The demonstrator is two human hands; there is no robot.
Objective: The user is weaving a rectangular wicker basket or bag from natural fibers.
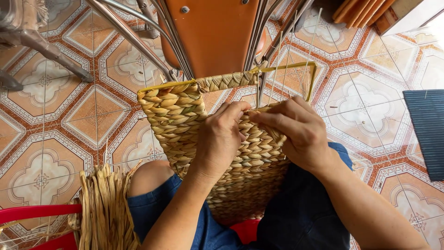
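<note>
- Our left hand (221, 139) rests on the woven basket panel (185, 125), fingers curled and pinching the braided strand at its top edge.
- Our right hand (300, 134) grips the same working edge, fingertips clenched on the braid, touching the left fingertips.
- The yellow wire frame (296, 65) rises just beyond our fingers.
- A bundle of dried straw (104, 208) lies below our left wrist.

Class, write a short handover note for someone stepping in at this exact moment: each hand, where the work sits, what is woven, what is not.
Left hand: fingers pressing on the woven panel's top edge.
Right hand: pinching a strand at that same edge.
Woven panel: on the lap, stretched on a yellow wire frame.
Done: left part woven to the top.
Left: right part, bare upright strings only.
Loose straw bundle: by the left knee.
</note>
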